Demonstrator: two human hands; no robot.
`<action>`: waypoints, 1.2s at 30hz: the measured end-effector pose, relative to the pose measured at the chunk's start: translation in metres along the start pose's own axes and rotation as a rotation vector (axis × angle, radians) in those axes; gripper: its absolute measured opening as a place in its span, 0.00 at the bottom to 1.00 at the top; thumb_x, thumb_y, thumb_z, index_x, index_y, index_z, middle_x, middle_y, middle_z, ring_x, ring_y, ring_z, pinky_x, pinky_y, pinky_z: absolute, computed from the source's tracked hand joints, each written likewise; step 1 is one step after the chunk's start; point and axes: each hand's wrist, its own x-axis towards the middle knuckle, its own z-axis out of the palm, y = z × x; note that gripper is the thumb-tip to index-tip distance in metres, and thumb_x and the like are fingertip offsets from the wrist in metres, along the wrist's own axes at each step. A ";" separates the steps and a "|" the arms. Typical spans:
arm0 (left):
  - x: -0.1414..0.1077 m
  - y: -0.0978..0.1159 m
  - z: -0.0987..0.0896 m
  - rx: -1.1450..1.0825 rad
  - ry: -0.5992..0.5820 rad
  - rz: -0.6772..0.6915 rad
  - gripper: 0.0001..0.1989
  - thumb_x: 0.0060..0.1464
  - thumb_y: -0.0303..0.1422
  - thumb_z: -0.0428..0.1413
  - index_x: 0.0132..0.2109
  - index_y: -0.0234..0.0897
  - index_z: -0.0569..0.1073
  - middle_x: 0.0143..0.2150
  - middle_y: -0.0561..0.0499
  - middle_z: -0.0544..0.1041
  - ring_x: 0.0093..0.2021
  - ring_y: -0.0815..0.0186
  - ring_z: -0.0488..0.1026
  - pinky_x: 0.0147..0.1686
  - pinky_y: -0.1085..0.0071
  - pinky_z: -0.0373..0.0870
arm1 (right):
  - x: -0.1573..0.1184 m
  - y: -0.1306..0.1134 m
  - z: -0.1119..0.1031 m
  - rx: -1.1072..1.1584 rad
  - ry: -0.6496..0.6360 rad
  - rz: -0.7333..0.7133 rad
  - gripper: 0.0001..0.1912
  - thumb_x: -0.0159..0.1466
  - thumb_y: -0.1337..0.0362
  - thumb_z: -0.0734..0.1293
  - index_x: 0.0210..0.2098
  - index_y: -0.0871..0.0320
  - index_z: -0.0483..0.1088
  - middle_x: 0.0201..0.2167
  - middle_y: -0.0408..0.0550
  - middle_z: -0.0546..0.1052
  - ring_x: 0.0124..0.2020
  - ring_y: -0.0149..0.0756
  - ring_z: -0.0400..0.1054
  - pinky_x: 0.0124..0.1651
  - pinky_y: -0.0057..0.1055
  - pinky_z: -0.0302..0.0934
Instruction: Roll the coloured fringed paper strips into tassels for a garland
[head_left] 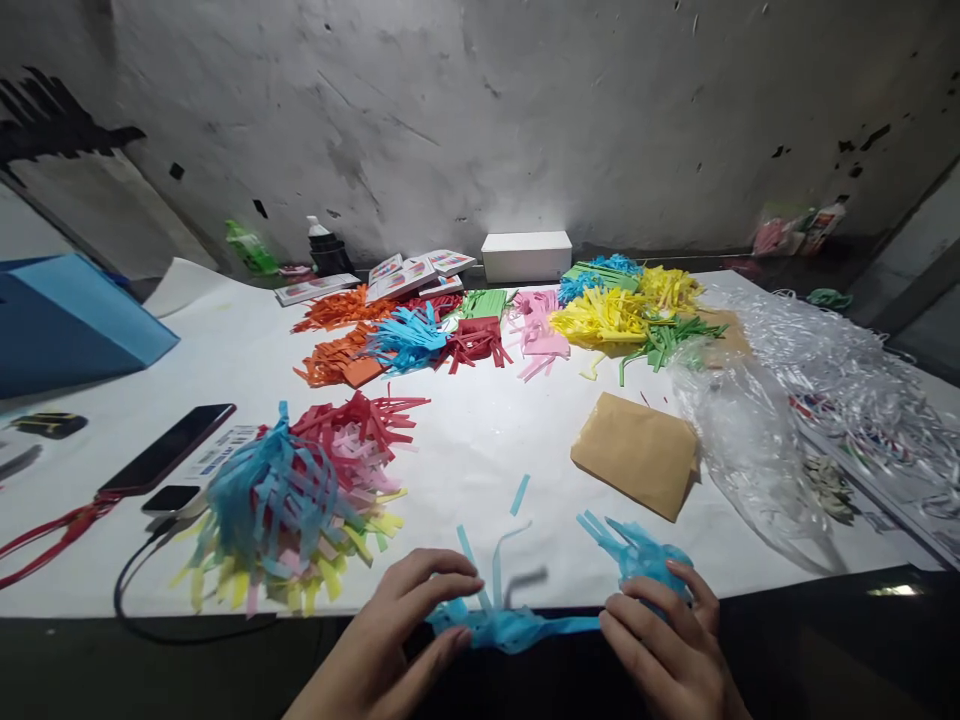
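Note:
At the table's front edge, my left hand (412,620) is closed, with thumb and fingers around one end of a blue tissue-paper strip (514,628). The strip is crumpled and stretches across to my right hand (667,640). That hand is also closed, its fingers gripping a bunched blue fringe (645,553) whose cut ends spread to the left. Whether strip and fringe are one piece is hidden by the fingers. Left of my hands lies a pile of fringed tassels, with a blue tassel (274,480) on top of red, pink and yellow ones.
A brown envelope (637,452) lies beyond my right hand, beside clear plastic wrap (750,450) and white string (847,350). Orange, blue and yellow fringes (607,318) line the back, before a white box (526,256). A phone (169,450) and black cable (124,590) are left.

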 end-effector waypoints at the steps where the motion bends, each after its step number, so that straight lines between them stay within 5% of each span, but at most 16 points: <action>1: 0.006 0.012 0.002 -0.087 -0.022 0.000 0.13 0.63 0.30 0.53 0.52 0.46 0.75 0.51 0.46 0.78 0.50 0.59 0.75 0.48 0.68 0.72 | 0.005 -0.003 -0.004 0.007 0.045 0.002 0.19 0.71 0.75 0.56 0.39 0.55 0.77 0.33 0.42 0.83 0.41 0.34 0.77 0.69 0.48 0.45; 6: 0.046 0.054 0.047 -0.453 -0.316 -0.125 0.10 0.63 0.35 0.55 0.43 0.41 0.82 0.36 0.50 0.80 0.37 0.64 0.74 0.40 0.71 0.67 | 0.024 -0.009 -0.022 -0.074 -0.010 -0.133 0.17 0.72 0.74 0.58 0.39 0.52 0.77 0.33 0.36 0.84 0.38 0.31 0.78 0.72 0.45 0.41; 10: 0.058 0.053 0.080 -0.889 -0.437 -0.394 0.14 0.53 0.42 0.65 0.34 0.34 0.81 0.26 0.55 0.72 0.29 0.70 0.64 0.31 0.75 0.59 | 0.024 -0.005 -0.032 -0.046 0.125 0.015 0.16 0.73 0.70 0.58 0.38 0.54 0.75 0.29 0.39 0.83 0.34 0.33 0.79 0.67 0.45 0.50; 14: 0.060 0.054 0.102 -1.161 -0.472 -0.443 0.21 0.43 0.46 0.71 0.28 0.33 0.75 0.24 0.55 0.68 0.27 0.72 0.60 0.29 0.75 0.56 | 0.016 -0.005 -0.029 0.054 0.240 0.143 0.10 0.71 0.69 0.62 0.34 0.56 0.73 0.26 0.41 0.80 0.30 0.33 0.77 0.59 0.41 0.58; 18: 0.065 0.065 0.120 -1.174 -0.383 -0.380 0.25 0.43 0.51 0.69 0.27 0.34 0.70 0.24 0.56 0.66 0.26 0.72 0.57 0.29 0.74 0.55 | -0.001 -0.007 -0.022 0.217 0.269 0.324 0.07 0.67 0.73 0.63 0.37 0.56 0.71 0.27 0.42 0.77 0.29 0.33 0.74 0.52 0.39 0.66; 23: 0.075 0.074 0.136 -1.051 -0.315 -0.359 0.28 0.44 0.55 0.67 0.27 0.35 0.66 0.24 0.57 0.64 0.26 0.72 0.57 0.28 0.75 0.55 | -0.017 -0.003 -0.020 0.384 0.245 0.501 0.05 0.69 0.70 0.63 0.40 0.56 0.70 0.29 0.45 0.76 0.32 0.33 0.73 0.37 0.26 0.71; 27: 0.081 0.069 0.146 -1.076 -0.399 -0.400 0.29 0.41 0.56 0.67 0.27 0.37 0.66 0.20 0.60 0.61 0.20 0.75 0.53 0.22 0.76 0.51 | -0.014 0.009 -0.032 0.278 0.226 0.336 0.10 0.71 0.68 0.61 0.49 0.60 0.72 0.29 0.46 0.77 0.31 0.33 0.73 0.39 0.28 0.70; 32: 0.082 0.063 0.146 -1.093 -0.545 -0.474 0.27 0.37 0.51 0.71 0.26 0.35 0.67 0.21 0.59 0.63 0.23 0.75 0.54 0.25 0.76 0.50 | -0.010 0.018 -0.047 0.105 0.234 0.186 0.10 0.70 0.71 0.62 0.35 0.57 0.73 0.24 0.39 0.75 0.26 0.27 0.71 0.56 0.37 0.60; 36: 0.080 0.065 0.145 -1.143 -0.577 -0.498 0.28 0.35 0.50 0.73 0.26 0.35 0.67 0.22 0.57 0.66 0.24 0.74 0.57 0.26 0.76 0.51 | -0.016 0.012 -0.040 0.031 0.265 0.176 0.11 0.69 0.73 0.60 0.33 0.57 0.72 0.22 0.38 0.73 0.22 0.25 0.68 0.56 0.37 0.60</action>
